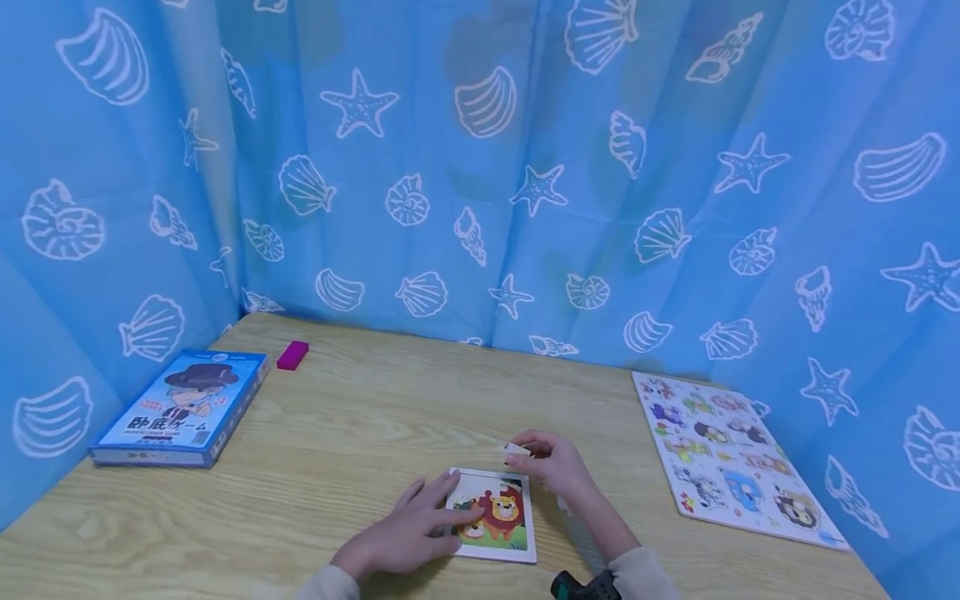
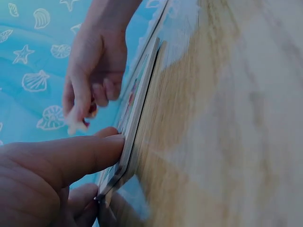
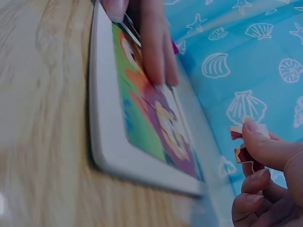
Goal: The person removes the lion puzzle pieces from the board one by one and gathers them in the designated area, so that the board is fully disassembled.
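Observation:
A small square jigsaw puzzle (image 1: 532, 533) with a white frame lies on the table, showing a lion picture with a pale gap near the top. My left hand (image 1: 408, 532) rests on its left side, fingers stretched over the picture and thumb near the frame's edge. Just above the puzzle's top right corner, my right hand (image 1: 558, 468) pinches a jigsaw piece (image 3: 244, 156) between thumb and fingers. Dark red and cream patches show on that piece in the right wrist view, and part of it is hidden by the fingers.
A blue game box (image 1: 180, 408) lies at the left, with a magenta block (image 1: 292, 355) beyond it. On the right lies a large animal picture board (image 1: 738, 450). Blue shell-patterned curtain (image 1: 480, 167) hangs around the wooden table (image 1: 360, 400).

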A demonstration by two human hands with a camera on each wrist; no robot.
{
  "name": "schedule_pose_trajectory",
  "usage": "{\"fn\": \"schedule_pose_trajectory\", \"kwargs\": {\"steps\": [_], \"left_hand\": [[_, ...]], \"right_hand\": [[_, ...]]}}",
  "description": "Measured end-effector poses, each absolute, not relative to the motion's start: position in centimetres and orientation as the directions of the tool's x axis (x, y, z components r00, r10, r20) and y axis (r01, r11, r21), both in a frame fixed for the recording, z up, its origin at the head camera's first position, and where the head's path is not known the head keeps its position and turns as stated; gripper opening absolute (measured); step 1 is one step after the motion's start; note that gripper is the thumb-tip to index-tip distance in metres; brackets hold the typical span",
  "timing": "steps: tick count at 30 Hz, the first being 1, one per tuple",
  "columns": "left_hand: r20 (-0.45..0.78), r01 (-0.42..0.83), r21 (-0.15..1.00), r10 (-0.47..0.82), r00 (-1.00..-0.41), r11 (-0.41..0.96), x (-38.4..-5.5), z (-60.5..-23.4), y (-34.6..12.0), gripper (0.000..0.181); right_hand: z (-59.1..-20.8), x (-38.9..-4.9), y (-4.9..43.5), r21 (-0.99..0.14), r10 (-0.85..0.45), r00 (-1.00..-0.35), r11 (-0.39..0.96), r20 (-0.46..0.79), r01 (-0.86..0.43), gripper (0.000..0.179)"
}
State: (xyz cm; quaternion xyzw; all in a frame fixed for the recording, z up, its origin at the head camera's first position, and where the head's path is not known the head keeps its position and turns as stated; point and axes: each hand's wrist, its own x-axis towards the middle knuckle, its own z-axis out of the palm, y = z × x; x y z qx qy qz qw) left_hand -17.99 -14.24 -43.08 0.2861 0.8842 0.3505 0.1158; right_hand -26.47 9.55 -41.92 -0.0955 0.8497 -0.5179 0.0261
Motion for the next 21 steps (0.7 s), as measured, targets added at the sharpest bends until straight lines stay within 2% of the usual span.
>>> {"fn": "schedule_pose_trajectory", "kwargs": {"steps": [9, 15, 21], "left_hand": [[0.011, 0.422, 0.718, 0.597, -0.802, 0.554, -18.0, -43.0, -14.3, 0.043], [0.032, 0.435, 0.722, 0.603, -0.797, 0.537, -18.0, -43.0, -14.5, 0.043], [0.037, 0.437, 0.723, 0.601, -0.798, 0.535, -18.1, -43.1, -14.5, 0.045]], "right_hand": [[-41.1, -26.2, 14.3, -0.911, -0.2, -0.98, 0.404, 0.004, -0.086, 0.03], [-41.0, -25.9, 17.3, -0.881, -0.254, -0.967, 0.456, 0.005, -0.124, 0.029], [-41.1, -25.2, 19.2, -0.845, -0.232, -0.972, 0.528, -0.044, -0.088, 0.025]]}}
